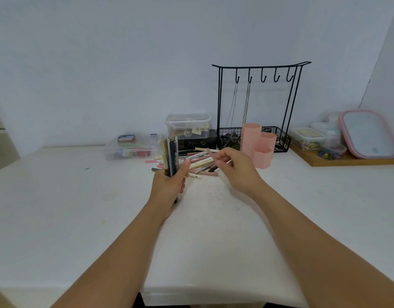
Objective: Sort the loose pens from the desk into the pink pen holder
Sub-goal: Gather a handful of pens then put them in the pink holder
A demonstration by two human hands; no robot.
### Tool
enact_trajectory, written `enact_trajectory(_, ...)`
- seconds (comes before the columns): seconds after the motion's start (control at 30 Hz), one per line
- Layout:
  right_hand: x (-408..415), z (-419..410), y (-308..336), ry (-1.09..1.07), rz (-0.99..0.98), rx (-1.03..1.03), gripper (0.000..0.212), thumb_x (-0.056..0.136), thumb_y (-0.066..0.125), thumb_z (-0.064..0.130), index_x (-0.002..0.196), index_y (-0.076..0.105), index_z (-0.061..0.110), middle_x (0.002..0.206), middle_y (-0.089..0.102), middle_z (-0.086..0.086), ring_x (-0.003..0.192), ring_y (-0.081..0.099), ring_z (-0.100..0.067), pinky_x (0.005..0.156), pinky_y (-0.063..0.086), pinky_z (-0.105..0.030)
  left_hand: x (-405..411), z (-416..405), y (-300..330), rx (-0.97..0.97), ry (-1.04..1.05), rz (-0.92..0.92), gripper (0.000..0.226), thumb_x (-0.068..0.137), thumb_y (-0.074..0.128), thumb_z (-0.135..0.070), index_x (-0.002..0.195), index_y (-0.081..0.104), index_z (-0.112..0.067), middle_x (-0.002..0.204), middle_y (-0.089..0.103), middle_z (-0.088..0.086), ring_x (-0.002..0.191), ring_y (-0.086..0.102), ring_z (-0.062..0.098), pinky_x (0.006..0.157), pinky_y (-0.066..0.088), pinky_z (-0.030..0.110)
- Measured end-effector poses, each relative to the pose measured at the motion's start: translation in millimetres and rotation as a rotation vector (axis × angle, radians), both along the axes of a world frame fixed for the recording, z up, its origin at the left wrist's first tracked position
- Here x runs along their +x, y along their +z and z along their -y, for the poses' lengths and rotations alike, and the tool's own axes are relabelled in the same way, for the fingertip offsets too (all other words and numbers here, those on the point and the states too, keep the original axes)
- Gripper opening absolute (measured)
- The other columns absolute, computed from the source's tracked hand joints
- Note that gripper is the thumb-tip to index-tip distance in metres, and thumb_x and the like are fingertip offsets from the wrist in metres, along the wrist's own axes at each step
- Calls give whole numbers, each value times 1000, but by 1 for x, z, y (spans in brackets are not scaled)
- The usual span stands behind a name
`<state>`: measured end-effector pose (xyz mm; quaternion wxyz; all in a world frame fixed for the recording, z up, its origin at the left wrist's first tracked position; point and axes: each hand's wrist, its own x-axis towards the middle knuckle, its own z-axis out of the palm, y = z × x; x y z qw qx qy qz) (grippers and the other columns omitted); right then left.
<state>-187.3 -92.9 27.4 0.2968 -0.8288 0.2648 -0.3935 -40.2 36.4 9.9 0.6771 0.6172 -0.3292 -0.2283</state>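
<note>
Nearest to us: our two bare forearms reach out over the white desk, one hand on each.
Left hand: our fingers are wrapped tight round a bundle of pens, held upright above the desk; we count about five barrels, cream, brown and dark blue, though they overlap and we cannot be sure.
Right hand: we have it half curled, thumb and forefinger pinching one thin pink pen that slants up to the left; the pen is blurred.
Between and beyond our hands: a heap of loose pens lies flat on the desk, cream, pink, black and white ones crossing each other; we make out well over ten but cannot count them exactly. One reads SWEET MINT.
Pink pen holder: one piece with three hexagonal tubes stepped tall, middle, low; it stands just right of the heap, apart from our right hand. We cannot see inside the tubes.
Behind the heap: two clear plastic boxes, a flat one to the left with coloured bits, a lidded one stacked on a dark box.
Behind the holder: one black wire stand with five hooks; two chains hang from it.
Far right: one wooden tray carrying several small clear containers and a pink-rimmed lid.
</note>
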Motion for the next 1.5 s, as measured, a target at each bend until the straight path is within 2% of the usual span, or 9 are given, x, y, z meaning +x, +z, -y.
enact_trajectory(0.1, 10, -25, 11, 204, 231, 292, 8, 96, 59, 5, 103, 63, 5, 84, 66, -12, 63, 62, -11, 59, 52, -21, 2, -1, 0, -25, -26, 17, 34, 77, 84, -40, 77, 70, -9, 60, 47, 8, 52, 40, 19, 54, 38, 30)
enact_trajectory(0.23, 18, -40, 11, 318, 376, 480, 7, 93, 63, 2, 100, 65, 3, 79, 73, -8, 70, 68, -16, 72, 59, -31, 0, -5, 0, -43, -109, 60, 41, 67, 92, -27, 89, 73, 2, 63, 59, 7, 49, 52, 7, 56, 45, 22)
enact_trajectory(0.4, 25, -50, 5, 367, 382, 548, 10, 88, 69, -1, 98, 69, -1, 79, 73, -16, 67, 67, -17, 65, 56, -23, -3, -4, -1, -40, -158, 76, 21, 70, 90, -5, 85, 76, -6, 70, 74, -3, 63, 68, 5, 60, 51, 15)
enact_trajectory(0.5, 24, -58, 7, 406, 384, 502, 14, 88, 66, -6, 92, 72, 6, 71, 72, -9, 59, 66, -19, 56, 54, -24, -4, -3, -1, -6, -130, 132, 13, 77, 85, -4, 81, 73, -6, 59, 68, -2, 52, 60, 8, 52, 47, 18)
enact_trajectory(0.63, 21, -43, 10, 204, 349, 365, 16, 91, 68, 5, 100, 74, 16, 87, 73, -1, 74, 68, -18, 72, 60, -28, -4, 0, -1, -9, -71, 94, 22, 87, 79, -22, 77, 66, -7, 52, 59, 4, 42, 50, 14, 42, 43, 25)
enact_trajectory(0.73, 11, -10, -1, -152, 105, 44, 16, 90, 70, 12, 104, 74, 17, 95, 71, 6, 78, 61, -4, 76, 53, -23, -1, 2, -1, -30, 7, -23, 21, 92, 73, -32, 87, 67, -12, 52, 56, -1, 50, 54, 14, 49, 45, 27)
enact_trajectory(0.93, 6, 14, -32, -197, -338, -61, 19, 89, 69, 21, 107, 74, 18, 103, 71, 1, 92, 62, -19, 81, 48, -30, 5, 7, -6, -55, 97, -102, 30, 96, 67, -39, 79, 59, -15, 54, 51, -4, 56, 48, 15, 55, 38, 28)
enact_trajectory(1.33, 10, 9, -31, -168, -272, -53, 14, 85, 73, 14, 79, 66, 24, 88, 66, 7, 72, 51, -5, 66, 37, -22, 13, 13, -8, -22, 198, -164, 39, 93, 69, -44, 99, 56, -8, 63, 52, 3, 55, 51, 14, 44, 44, 14)
enact_trajectory(1.5, 11, 9, -29, -146, -228, -28, 20, 84, 68, 0, 81, 67, 20, 85, 66, 1, 75, 57, -13, 67, 43, -21, 14, 13, -10, -30, 192, -157, 37, 93, 68, -44, 96, 58, -9, 62, 54, 0, 54, 51, 13, 56, 47, 24)
